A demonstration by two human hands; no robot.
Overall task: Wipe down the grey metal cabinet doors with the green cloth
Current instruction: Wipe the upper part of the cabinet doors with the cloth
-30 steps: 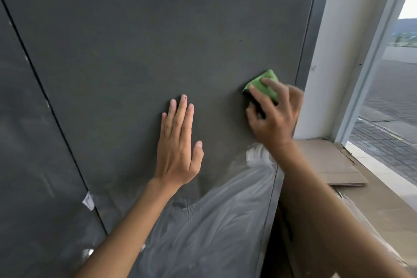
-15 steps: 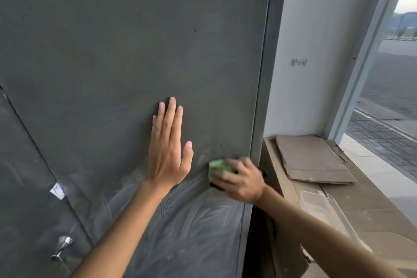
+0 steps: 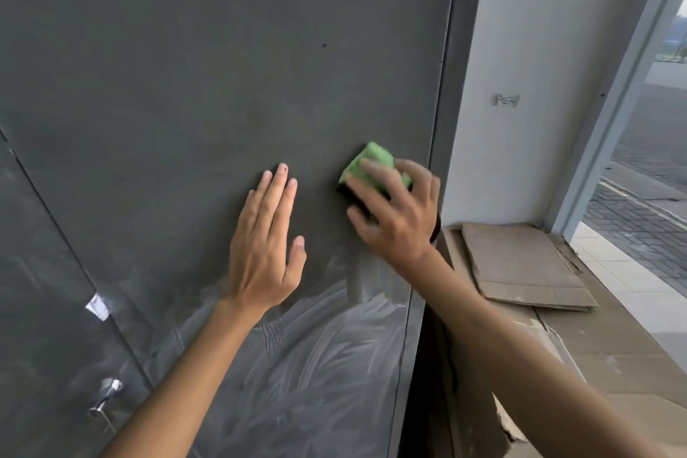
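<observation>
A tall grey metal cabinet door (image 3: 193,78) fills most of the view, dull above and streaked with wet wipe marks low down. My right hand (image 3: 397,216) grips a folded green cloth (image 3: 371,164) and holds it against the door near its right edge. Most of the cloth is hidden under my fingers. To the left of it, my left hand (image 3: 265,238) lies flat on the door with straight fingers, holding nothing.
A second grey door (image 3: 41,290) adjoins on the left, with a metal handle (image 3: 106,396) low down and a scrap of white tape (image 3: 97,306) at the seam. Flattened cardboard (image 3: 520,264) covers the floor at right, beside a white wall (image 3: 528,30) and a window frame (image 3: 609,115).
My right hand swept the cloth down the door's right edge, then back up to mid height. My left hand stayed flat on the door.
</observation>
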